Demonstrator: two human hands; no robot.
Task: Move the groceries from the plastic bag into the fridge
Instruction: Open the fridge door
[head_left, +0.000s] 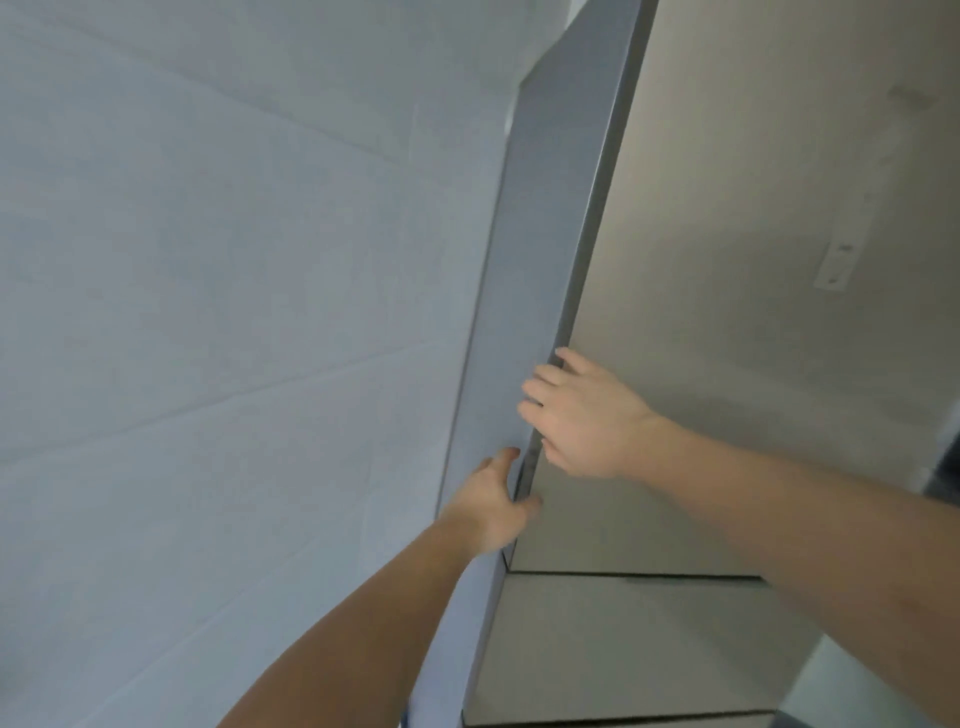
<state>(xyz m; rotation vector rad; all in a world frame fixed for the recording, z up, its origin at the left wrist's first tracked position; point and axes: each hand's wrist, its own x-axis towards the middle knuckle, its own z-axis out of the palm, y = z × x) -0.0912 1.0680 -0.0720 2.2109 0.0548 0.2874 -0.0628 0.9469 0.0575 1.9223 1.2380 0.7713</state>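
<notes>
A tall fridge with a brushed steel upper door (727, 260) fills the right half of the view. Its grey side panel (540, 234) runs up the middle. My right hand (582, 415) lies on the door's left edge, fingers curled round that edge. My left hand (493, 499) is just below, with thumb and fingers wrapped round the same edge near the door's bottom corner. The door looks closed or barely ajar. Neither the plastic bag nor any groceries are in view.
A pale tiled wall (208, 312) stands close on the left of the fridge. Below the upper door is a second steel door or drawer front (623, 649). A light strip (852, 218) is on the upper door at the right.
</notes>
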